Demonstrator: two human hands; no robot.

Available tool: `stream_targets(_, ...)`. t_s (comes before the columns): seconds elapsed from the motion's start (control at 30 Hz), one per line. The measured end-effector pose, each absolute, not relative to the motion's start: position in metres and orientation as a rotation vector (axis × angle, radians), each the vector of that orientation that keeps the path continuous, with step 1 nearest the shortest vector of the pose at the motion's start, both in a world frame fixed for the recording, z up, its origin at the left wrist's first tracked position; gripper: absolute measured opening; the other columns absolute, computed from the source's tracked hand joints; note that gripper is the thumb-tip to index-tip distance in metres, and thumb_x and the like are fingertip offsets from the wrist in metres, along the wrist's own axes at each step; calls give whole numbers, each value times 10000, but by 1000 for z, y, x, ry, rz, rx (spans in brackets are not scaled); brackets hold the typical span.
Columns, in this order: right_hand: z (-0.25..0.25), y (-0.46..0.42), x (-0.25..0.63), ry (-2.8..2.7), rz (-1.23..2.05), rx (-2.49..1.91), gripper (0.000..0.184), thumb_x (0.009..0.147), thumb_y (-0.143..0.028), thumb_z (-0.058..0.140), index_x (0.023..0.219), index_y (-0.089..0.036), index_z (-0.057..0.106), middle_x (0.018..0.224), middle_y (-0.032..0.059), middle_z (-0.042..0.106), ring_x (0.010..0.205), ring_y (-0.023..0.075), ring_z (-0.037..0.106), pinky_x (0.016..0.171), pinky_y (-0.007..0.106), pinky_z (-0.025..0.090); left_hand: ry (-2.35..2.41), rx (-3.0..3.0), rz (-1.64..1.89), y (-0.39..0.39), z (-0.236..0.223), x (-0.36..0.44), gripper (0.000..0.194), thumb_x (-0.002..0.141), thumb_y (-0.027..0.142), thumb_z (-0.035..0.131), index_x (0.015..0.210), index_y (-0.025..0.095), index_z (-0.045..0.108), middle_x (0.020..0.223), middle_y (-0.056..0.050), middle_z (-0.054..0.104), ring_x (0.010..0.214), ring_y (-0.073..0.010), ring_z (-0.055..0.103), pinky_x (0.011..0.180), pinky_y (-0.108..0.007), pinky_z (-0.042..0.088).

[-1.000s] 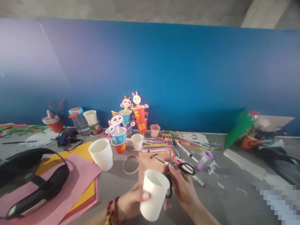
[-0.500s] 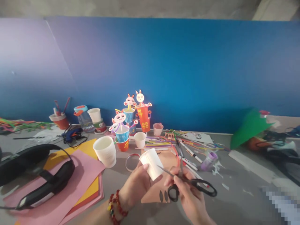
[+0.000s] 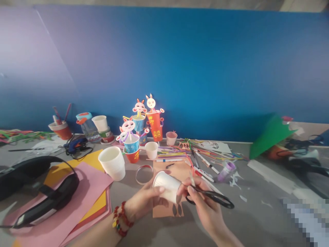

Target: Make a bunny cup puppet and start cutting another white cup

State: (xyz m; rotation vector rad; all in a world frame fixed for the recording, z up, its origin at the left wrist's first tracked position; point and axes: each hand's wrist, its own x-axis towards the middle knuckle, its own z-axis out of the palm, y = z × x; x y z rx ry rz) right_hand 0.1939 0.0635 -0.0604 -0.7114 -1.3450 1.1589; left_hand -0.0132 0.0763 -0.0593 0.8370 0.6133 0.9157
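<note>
My left hand is wrapped round a white paper cup, tipped on its side with the mouth to the upper left. A red bead bracelet sits on that wrist. My right hand grips black-handled scissors, whose blades touch the cup's base end. Both hands hover above a brown paper sheet with small dark leaf shapes drawn on it.
Stacked white cups, a small white cup, a clear ring, rabbit-decorated cups, pink and yellow paper sheets, black headphones, markers and straws, a glue gun, blue wall behind.
The cup has been tipped from upright to lying sideways and lowered. My right hand brought the scissors up against its base end.
</note>
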Motion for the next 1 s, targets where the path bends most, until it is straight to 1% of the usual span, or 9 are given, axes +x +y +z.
stream_targets(0.1, -55, 61, 199, -1416, 1080, -722, 135, 965, -352, 614, 906, -241, 664, 774, 11, 726, 704, 160, 644, 662, 249, 511, 706, 651, 987, 76, -64, -10, 436, 836, 434, 742, 1189, 197, 645, 1029, -81, 695, 843, -182, 655, 593, -239, 529)
stream_targets(0.17, -53, 60, 201, -1374, 1080, -739, 105, 966, -338, 616, 931, -244, 645, 733, -1, 729, 640, 146, 640, 618, 234, 524, 715, 546, 1012, 78, -65, -10, 392, 841, 449, 731, 1130, 191, 677, 1008, -75, 699, 817, -180, 650, 570, -251, 539)
stream_targets(0.2, -52, 59, 202, -1353, 1100, -750, 95, 969, -337, 613, 973, -245, 636, 729, -1, 736, 622, 144, 645, 601, 231, 533, 703, 513, 1020, 78, -65, -10, 393, 836, 453, 734, 1120, 186, 684, 999, -74, 703, 813, -184, 650, 574, -264, 548)
stream_targets(0.3, -52, 57, 201, -1373, 1188, -747, 142, 979, -348, 595, 1064, -237, 624, 762, 20, 758, 608, 149, 671, 571, 234, 561, 652, 489, 1034, 79, -64, -11, 416, 822, 436, 750, 1135, 169, 688, 980, -82, 717, 814, -196, 657, 596, -290, 570)
stream_targets(0.53, -51, 55, 197, -1511, 1251, -745, 177, 993, -357, 564, 1028, -210, 656, 809, 58, 762, 627, 165, 686, 571, 262, 588, 535, 530, 1030, 79, -61, -13, 453, 816, 413, 763, 1199, 192, 664, 1006, -80, 732, 834, -206, 678, 632, -308, 588)
stream_targets(0.8, -49, 54, 198, -1523, 1207, -762, 177, 999, -357, 540, 998, -224, 657, 806, 47, 754, 634, 167, 692, 576, 257, 592, 544, 563, 1034, 79, -61, -13, 409, 839, 406, 738, 1176, 187, 663, 997, -84, 730, 832, -204, 677, 639, -314, 598)
stream_targets(0.9, -46, 55, 199, -1568, 1132, -811, 171, 997, -341, 535, 1023, -231, 662, 784, 33, 737, 635, 167, 703, 547, 231, 576, 529, 599, 1036, 79, -62, -14, 404, 854, 402, 718, 1193, 192, 651, 1008, -86, 723, 849, -211, 677, 653, -315, 596)
stream_targets(1.0, -39, 60, 200, -1699, 882, -851, 130, 962, -272, 576, 955, -222, 696, 731, 19, 715, 639, 167, 704, 560, 219, 551, 505, 624, 1043, 79, -62, -15, 438, 861, 393, 708, 1249, 212, 616, 1035, -89, 720, 858, -218, 680, 658, -319, 592)
